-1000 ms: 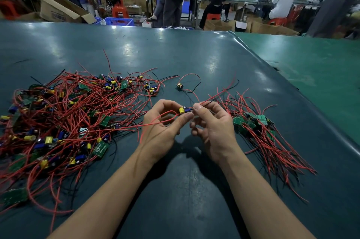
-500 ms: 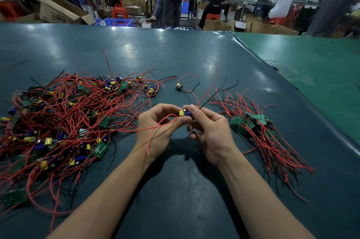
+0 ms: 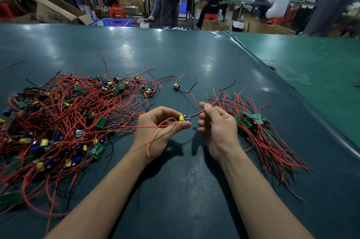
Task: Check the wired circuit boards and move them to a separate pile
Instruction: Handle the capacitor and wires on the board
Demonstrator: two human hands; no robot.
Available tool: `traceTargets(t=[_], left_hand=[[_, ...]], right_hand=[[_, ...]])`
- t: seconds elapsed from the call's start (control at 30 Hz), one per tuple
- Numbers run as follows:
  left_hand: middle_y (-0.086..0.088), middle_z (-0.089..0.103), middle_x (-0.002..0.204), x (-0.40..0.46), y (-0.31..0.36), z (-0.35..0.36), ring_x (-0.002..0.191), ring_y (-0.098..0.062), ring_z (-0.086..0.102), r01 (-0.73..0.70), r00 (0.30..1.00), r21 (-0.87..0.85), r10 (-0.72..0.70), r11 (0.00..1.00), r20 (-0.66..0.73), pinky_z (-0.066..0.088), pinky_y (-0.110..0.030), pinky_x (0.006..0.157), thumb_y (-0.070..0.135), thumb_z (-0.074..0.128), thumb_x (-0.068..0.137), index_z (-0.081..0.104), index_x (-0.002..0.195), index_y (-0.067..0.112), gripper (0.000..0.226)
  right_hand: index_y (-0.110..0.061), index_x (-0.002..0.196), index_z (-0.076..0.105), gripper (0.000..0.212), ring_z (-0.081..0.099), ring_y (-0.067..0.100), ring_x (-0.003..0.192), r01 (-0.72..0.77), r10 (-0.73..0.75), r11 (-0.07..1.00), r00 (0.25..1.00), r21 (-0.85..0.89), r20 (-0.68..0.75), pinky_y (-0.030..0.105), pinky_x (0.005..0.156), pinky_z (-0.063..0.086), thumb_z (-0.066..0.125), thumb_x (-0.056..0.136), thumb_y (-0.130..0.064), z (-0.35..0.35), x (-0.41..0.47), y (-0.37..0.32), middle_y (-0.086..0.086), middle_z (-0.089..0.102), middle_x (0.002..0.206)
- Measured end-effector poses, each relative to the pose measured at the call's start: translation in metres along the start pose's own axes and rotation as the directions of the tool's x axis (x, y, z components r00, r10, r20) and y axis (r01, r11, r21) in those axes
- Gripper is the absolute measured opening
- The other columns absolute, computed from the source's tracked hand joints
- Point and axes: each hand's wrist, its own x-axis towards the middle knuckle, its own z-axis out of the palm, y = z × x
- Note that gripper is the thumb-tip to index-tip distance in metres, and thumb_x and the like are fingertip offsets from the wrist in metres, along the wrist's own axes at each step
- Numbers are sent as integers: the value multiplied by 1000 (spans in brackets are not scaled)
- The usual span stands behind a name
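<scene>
My left hand point(image 3: 158, 130) pinches a small circuit board point(image 3: 184, 118) with a yellow and a blue capacitor between thumb and fingers. Red wires from it loop down over my left palm. My right hand point(image 3: 217, 126) pinches the board's red and black wires point(image 3: 196, 114) just to its right, pulling them taut. A big tangled pile of wired boards point(image 3: 64, 122) lies to the left. A smaller, tidier pile of wired boards point(image 3: 253, 125) lies just right of my right hand.
A single wired board point(image 3: 176, 86) lies alone beyond my hands. The dark green mat point(image 3: 185, 53) covers the table; a lighter green surface point(image 3: 311, 67) adjoins it at right. Cardboard boxes, stools and several people fill the background.
My hands have drawn apart: the right hand slid along the wires away from the board, which stays in my left hand. The wires that stood up now run level between my hands.
</scene>
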Motion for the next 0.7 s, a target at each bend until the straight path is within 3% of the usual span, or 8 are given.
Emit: traceTargets(t=[0.2,0.33,0.47,0.6,0.7], left_hand=[[5,73,71,1,-1,-1,65,-4,65,26,1000,13,-26,1000,-4,51,-14,67,13,86,61,70,78,8,24],[4,74,73,2,0,-2,67,-5,66,36,999,8,-36,999,-14,51,-14,68,11,86,62,70,80,5,25],[1,74,75,1,1,-2,70,-8,67,39,999,-6,-39,999,-22,54,-17,72,16,86,59,70,79,7,27],[2,75,75,2,1,-2,71,-7,68,47,999,-17,-48,999,-22,53,-15,70,17,85,58,71,80,6,28],[4,75,73,2,0,-2,68,-3,68,58,998,-9,-58,998,7,50,-12,66,15,85,59,71,79,8,26]], right_hand=[[-10,87,61,23,52,14,42,189,-195,971,980,-146,-25,22,39,44,45,94,5,-4,3,4,2,56,54],[-10,92,65,21,58,15,46,290,-299,933,954,-214,-7,25,41,49,47,97,-1,-5,3,7,0,60,57],[-12,93,66,17,61,13,50,337,-355,916,934,-219,-48,24,44,51,51,99,-6,-5,5,6,4,68,75],[-20,105,61,21,61,15,44,345,-362,920,930,-187,-69,24,41,50,47,101,-6,-5,5,2,3,73,73],[-19,99,62,21,57,14,37,341,-363,920,927,-194,-95,23,37,47,45,101,-6,-6,5,1,6,74,73]])
